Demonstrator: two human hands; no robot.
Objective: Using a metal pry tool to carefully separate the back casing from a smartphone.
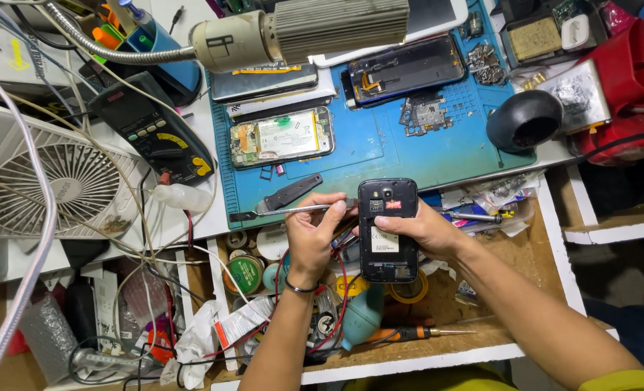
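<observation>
- left hand (312, 233) pinches a thin metal spudger (282, 211) between thumb and fingers; fingers pressed together around its shaft; flat tip points left over the edge of the blue mat (380, 148), other end reaches toward the phone; a dark band sits on that wrist
- right hand (427, 232) grips a black phone (388, 230) from its right side; thumb lies across the open back, fingers curl behind; back cover is off, battery bay and a white label showing
- phone is held upright above the open drawer (524, 289), just below the front edge of the desk (192, 217), between the two hands
- on the mat: an opened phone with a white battery (282, 137), a dark phone frame (404, 69), a loose circuit board (425, 114), a grey flat tool (289, 193)
- a lamp head (304, 32) on a gooseneck hangs over the mat's top edge
- left of the mat: black multimeter (155, 130); white fan (54, 177); tangled wires
- black round cup (524, 119) at the mat's right end; red items beyond it
- in the drawer under the hands: tape rolls, a green tin (244, 274), an orange-handled screwdriver (416, 333)
</observation>
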